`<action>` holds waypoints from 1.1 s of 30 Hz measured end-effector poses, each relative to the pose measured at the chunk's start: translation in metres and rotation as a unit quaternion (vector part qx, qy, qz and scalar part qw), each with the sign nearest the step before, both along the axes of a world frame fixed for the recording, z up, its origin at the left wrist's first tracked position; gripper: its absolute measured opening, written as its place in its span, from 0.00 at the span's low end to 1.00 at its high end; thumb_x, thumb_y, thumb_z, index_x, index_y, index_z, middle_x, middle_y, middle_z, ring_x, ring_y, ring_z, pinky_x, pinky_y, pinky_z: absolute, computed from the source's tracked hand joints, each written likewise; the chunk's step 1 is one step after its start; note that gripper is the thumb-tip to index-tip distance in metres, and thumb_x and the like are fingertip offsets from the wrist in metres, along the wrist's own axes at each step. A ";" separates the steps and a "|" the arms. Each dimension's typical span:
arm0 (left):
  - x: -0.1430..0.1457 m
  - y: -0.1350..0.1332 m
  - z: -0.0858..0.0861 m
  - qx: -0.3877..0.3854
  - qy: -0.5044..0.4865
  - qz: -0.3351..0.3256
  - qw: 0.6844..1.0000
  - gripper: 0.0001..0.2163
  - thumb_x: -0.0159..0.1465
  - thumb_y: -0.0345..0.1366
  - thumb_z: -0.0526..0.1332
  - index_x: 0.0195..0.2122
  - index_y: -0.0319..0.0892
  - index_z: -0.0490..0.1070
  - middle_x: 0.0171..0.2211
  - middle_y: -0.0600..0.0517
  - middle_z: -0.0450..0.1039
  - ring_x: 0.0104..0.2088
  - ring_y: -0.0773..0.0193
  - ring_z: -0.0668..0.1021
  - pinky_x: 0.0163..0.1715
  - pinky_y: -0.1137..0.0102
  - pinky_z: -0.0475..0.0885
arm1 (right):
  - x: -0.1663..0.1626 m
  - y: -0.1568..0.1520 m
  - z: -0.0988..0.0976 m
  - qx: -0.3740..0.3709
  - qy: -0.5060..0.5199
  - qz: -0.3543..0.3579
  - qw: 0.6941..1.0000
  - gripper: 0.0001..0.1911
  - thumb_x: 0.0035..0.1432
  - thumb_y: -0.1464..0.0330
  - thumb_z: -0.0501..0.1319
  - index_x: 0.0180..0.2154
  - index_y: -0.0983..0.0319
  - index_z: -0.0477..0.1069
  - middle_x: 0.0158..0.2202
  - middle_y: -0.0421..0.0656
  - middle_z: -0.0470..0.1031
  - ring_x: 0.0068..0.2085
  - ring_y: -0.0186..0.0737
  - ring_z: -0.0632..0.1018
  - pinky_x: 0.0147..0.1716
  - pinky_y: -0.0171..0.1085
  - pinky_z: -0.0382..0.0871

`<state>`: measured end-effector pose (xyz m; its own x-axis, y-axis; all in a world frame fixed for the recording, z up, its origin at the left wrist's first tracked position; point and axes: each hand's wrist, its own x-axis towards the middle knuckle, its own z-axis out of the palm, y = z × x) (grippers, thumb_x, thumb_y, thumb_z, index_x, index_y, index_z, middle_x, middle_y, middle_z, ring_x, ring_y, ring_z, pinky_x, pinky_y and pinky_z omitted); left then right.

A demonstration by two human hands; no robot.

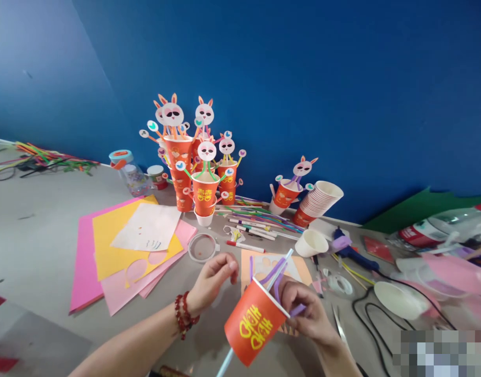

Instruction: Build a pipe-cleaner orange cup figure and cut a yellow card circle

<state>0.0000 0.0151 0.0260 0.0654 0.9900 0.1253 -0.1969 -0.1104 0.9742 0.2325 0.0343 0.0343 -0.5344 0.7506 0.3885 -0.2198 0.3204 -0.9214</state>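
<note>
**Red paper cup with yellow lettering (253, 327) gripped over the grey surface (40, 235)**

The cup is held tilted at its rim by the right hand (309, 314), and bent purple straws (277, 275) are pinched there. The left hand (212, 280) is kept just beside it, loosely curled, with nothing gripped

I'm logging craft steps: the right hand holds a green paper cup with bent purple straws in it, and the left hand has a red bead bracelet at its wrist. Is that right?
Not quite. The head view shows the cup is orange-red, not green. The right hand does hold it, bent purple straws in it, and the left hand has a red bead bracelet at its wrist.
</note>
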 end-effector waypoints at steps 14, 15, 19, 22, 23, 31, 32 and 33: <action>-0.008 0.001 -0.010 0.266 0.216 0.142 0.929 0.06 0.64 0.33 0.61 0.42 0.43 0.72 0.40 0.47 0.74 0.43 0.55 0.75 0.46 0.61 0.69 | -0.002 0.004 0.002 0.123 -0.127 -0.174 0.969 0.05 0.60 0.71 0.61 0.31 0.59 0.68 0.32 0.42 0.72 0.35 0.40 0.74 0.36 0.38 0.67; -0.007 -0.003 -0.009 0.324 0.258 0.139 0.900 0.11 0.63 0.31 0.62 0.46 0.44 0.71 0.44 0.45 0.74 0.45 0.54 0.75 0.48 0.58 0.69 | -0.004 0.003 0.002 0.130 -0.134 -0.173 0.967 0.04 0.59 0.71 0.61 0.31 0.59 0.68 0.32 0.42 0.72 0.35 0.40 0.74 0.36 0.38 0.68; -0.002 -0.013 -0.007 0.434 0.381 0.116 0.808 0.21 0.62 0.30 0.63 0.56 0.48 0.66 0.54 0.42 0.70 0.53 0.49 0.72 0.54 0.49 0.67 | -0.011 -0.003 0.003 0.160 -0.143 -0.177 0.961 0.05 0.57 0.74 0.62 0.31 0.59 0.68 0.31 0.42 0.74 0.34 0.40 0.75 0.36 0.38 0.68; 0.001 -0.016 -0.005 0.445 0.437 0.099 0.775 0.22 0.63 0.30 0.62 0.58 0.49 0.66 0.56 0.42 0.69 0.57 0.48 0.69 0.58 0.47 0.63 | -0.016 -0.008 0.003 0.172 -0.149 -0.170 0.959 0.06 0.55 0.76 0.62 0.31 0.59 0.69 0.32 0.42 0.75 0.35 0.40 0.76 0.36 0.37 0.69; 0.002 -0.017 -0.005 0.445 0.449 0.093 0.769 0.22 0.63 0.30 0.62 0.58 0.49 0.66 0.56 0.42 0.68 0.57 0.48 0.68 0.59 0.47 0.63 | -0.017 -0.010 0.004 0.173 -0.152 -0.166 0.959 0.07 0.54 0.76 0.62 0.31 0.59 0.69 0.33 0.42 0.76 0.35 0.40 0.76 0.36 0.37 0.69; 0.002 -0.016 0.000 0.437 0.461 0.071 0.769 0.13 0.64 0.31 0.61 0.50 0.46 0.69 0.55 0.43 0.71 0.57 0.50 0.69 0.60 0.47 0.61 | -0.018 -0.014 0.005 0.175 -0.171 -0.144 0.959 0.05 0.57 0.74 0.62 0.33 0.59 0.71 0.34 0.43 0.76 0.36 0.41 0.76 0.36 0.37 0.70; 0.002 -0.016 0.000 0.434 0.459 0.070 0.772 0.12 0.64 0.31 0.61 0.49 0.46 0.70 0.54 0.43 0.71 0.56 0.50 0.69 0.60 0.47 0.61 | -0.018 -0.013 0.005 0.178 -0.173 -0.141 0.958 0.04 0.57 0.74 0.61 0.33 0.59 0.71 0.34 0.43 0.76 0.36 0.41 0.76 0.36 0.38 0.70; 0.002 -0.016 0.000 0.433 0.457 0.069 0.774 0.12 0.64 0.30 0.60 0.48 0.46 0.70 0.54 0.43 0.72 0.56 0.51 0.69 0.60 0.47 0.61 | -0.018 -0.013 0.005 0.183 -0.175 -0.137 0.958 0.05 0.57 0.74 0.61 0.34 0.59 0.71 0.34 0.43 0.76 0.36 0.41 0.76 0.36 0.38 0.70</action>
